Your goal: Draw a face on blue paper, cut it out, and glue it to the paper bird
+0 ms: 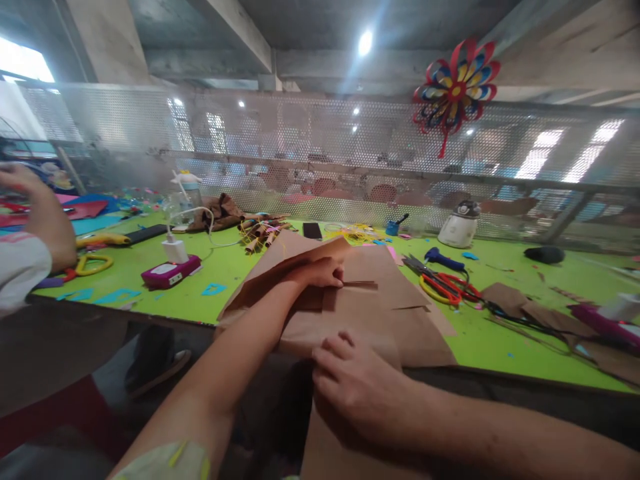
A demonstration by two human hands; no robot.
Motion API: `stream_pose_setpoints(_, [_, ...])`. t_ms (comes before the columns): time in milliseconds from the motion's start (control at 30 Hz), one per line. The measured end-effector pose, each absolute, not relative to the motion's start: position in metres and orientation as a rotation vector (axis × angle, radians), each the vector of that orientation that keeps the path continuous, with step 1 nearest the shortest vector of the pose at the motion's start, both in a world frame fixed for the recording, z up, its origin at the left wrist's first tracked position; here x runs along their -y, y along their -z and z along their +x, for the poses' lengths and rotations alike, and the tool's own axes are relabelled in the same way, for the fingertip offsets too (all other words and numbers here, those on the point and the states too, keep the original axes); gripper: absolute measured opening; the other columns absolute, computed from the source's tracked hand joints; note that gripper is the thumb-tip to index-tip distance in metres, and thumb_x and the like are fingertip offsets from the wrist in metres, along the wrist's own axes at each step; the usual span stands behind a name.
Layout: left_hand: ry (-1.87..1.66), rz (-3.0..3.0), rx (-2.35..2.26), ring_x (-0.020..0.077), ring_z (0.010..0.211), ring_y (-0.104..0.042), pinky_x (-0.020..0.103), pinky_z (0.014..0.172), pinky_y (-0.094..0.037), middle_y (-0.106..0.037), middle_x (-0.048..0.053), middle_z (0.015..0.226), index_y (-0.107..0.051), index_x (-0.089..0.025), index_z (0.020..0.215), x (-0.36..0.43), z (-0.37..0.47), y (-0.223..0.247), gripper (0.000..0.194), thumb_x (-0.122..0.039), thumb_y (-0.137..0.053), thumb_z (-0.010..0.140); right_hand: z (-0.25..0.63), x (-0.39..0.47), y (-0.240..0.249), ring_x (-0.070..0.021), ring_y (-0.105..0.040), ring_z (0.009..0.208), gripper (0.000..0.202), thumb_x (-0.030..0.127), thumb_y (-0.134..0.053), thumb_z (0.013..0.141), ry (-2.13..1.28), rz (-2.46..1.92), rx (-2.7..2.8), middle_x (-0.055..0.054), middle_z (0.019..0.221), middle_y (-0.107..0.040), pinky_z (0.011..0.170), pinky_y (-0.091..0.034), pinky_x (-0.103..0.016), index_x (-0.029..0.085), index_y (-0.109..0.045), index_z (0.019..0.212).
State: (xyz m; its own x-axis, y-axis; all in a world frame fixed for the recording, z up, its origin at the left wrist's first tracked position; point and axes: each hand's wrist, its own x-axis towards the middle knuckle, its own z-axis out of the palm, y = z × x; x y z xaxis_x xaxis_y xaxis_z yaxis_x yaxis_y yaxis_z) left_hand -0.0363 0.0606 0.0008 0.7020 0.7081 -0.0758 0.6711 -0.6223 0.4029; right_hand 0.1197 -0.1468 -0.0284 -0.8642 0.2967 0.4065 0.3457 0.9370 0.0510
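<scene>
A large sheet of brown kraft paper lies across the green table, with several slits cut in it and a part hanging over the front edge. My left hand reaches onto its middle, thumb and fingers pinched at the paper beside a slit. Behind that forearm a raised fold of the paper stands up. Nearer to me, my right hand is closed with curled fingers on the paper at the table's edge; its fingertips are partly hidden.
Red-handled scissors and a blue glue gun lie right of the paper. To the left are a purple power strip, rolled brown paper tubes and another person's arm. A phone and a white jug are farther back.
</scene>
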Motion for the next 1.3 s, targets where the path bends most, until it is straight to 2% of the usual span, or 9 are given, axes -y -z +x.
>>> stream_pose_setpoints(100, [-0.132, 2.533, -1.049, 0.0232, 0.103, -0.064, 0.044, 0.087, -0.056, -0.063, 0.009, 0.119, -0.062, -0.014, 0.119, -0.059, -0.036, -0.005, 0.031, -0.034, -0.062, 0.095, 0.119, 0.158, 0.056, -0.027, -0.055, 0.096, 0.02, 0.023, -0.051, 0.095, 0.399, -0.402, 2.609, -0.017, 0.109, -0.067, 0.086, -0.046, -0.049, 0.012, -0.067, 0.096])
stream_pose_setpoints(233, [-0.103, 2.533, -1.063, 0.0228, 0.101, -0.065, 0.042, 0.086, -0.056, -0.064, 0.009, 0.118, -0.062, -0.014, 0.118, -0.06, -0.036, -0.004, 0.03, -0.034, -0.062, 0.095, 0.117, 0.168, 0.09, -0.0205, -0.051, 0.075, 0.021, 0.027, -0.054, 0.092, 0.424, -0.317, 2.525, -0.008, 0.085, -0.066, 0.066, -0.042, -0.037, 0.017, -0.064, 0.076])
stream_pose_setpoints(333, [-0.089, 2.499, -1.078, 0.0218, 0.097, -0.065, 0.04, 0.083, -0.057, -0.064, 0.008, 0.115, -0.062, -0.014, 0.117, -0.062, -0.036, -0.002, 0.03, -0.035, -0.062, 0.096, 0.122, 0.176, 0.078, -0.0146, -0.043, 0.059, 0.027, 0.021, -0.053, 0.093, 0.33, -0.226, 2.529, 0.0, 0.062, -0.056, 0.051, -0.034, -0.029, 0.02, -0.058, 0.066])
stream_pose_setpoints(400, [-0.114, 2.48, -1.065, 0.0201, 0.093, -0.066, 0.039, 0.08, -0.057, -0.066, 0.007, 0.109, -0.063, -0.013, 0.112, -0.063, -0.038, -0.002, 0.027, -0.035, -0.062, 0.096, 0.131, 0.172, 0.048, -0.0119, -0.044, 0.056, 0.021, 0.023, -0.052, 0.093, 0.083, -0.231, 2.572, 0.002, 0.064, -0.058, 0.047, -0.034, -0.026, 0.021, -0.06, 0.073])
stream_pose_setpoints(467, [-0.168, 2.466, -1.03, 0.0177, 0.086, -0.065, 0.034, 0.076, -0.055, -0.067, 0.004, 0.097, -0.066, -0.013, 0.101, -0.062, -0.039, -0.005, 0.02, -0.03, -0.065, 0.092, 0.143, 0.151, 0.013, -0.0148, -0.05, 0.059, 0.022, 0.03, -0.049, 0.093, 0.03, -0.569, 2.375, 0.001, 0.064, -0.059, 0.053, -0.039, -0.028, 0.025, -0.061, 0.075])
stream_pose_setpoints(533, [-0.228, 2.449, -0.997, 0.0152, 0.077, -0.062, 0.027, 0.069, -0.05, -0.066, 0.0, 0.082, -0.068, -0.013, 0.089, -0.06, -0.042, -0.009, 0.01, -0.022, -0.069, 0.085, 0.156, 0.115, -0.013, -0.0171, -0.054, 0.066, 0.023, 0.023, -0.045, 0.096, 0.048, -0.771, 2.284, -0.003, 0.073, -0.063, 0.062, -0.043, -0.03, 0.022, -0.064, 0.084])
stream_pose_setpoints(667, [-0.284, 2.418, -0.951, 0.0126, 0.069, -0.057, 0.022, 0.064, -0.041, -0.064, -0.002, 0.07, -0.071, -0.015, 0.079, -0.054, -0.044, -0.016, 0.006, -0.016, -0.067, 0.075, 0.179, 0.035, -0.015, -0.027, -0.058, 0.098, 0.019, 0.028, -0.059, 0.089, 0.04, -0.986, 2.333, -0.013, 0.1, -0.068, 0.087, -0.044, -0.041, 0.018, -0.072, 0.1])
stream_pose_setpoints(967, [-0.268, 2.379, -0.938, 0.0123, 0.066, -0.055, 0.022, 0.065, -0.038, -0.066, -0.003, 0.068, -0.07, -0.017, 0.069, -0.058, -0.041, -0.009, 0.004, -0.013, -0.068, 0.07, 0.207, -0.005, 0.023, -0.0154, -0.06, 0.069, 0.025, 0.031, -0.057, 0.094, -0.145, -1.154, 2.458, -0.005, 0.083, -0.07, 0.066, -0.043, -0.027, 0.02, -0.077, 0.084])
stream_pose_setpoints(1300, [-0.293, 2.47, -1.036, 0.0098, 0.059, -0.052, 0.019, 0.058, -0.037, -0.062, -0.003, 0.064, -0.073, -0.015, 0.084, -0.051, -0.042, -0.003, 0.012, -0.014, -0.067, 0.074, 0.198, 0.002, 0.019, -0.0175, -0.063, 0.081, 0.02, 0.026, -0.055, 0.095, -0.101, -1.098, 2.501, -0.007, 0.094, -0.069, 0.075, -0.044, -0.029, 0.018, -0.074, 0.096])
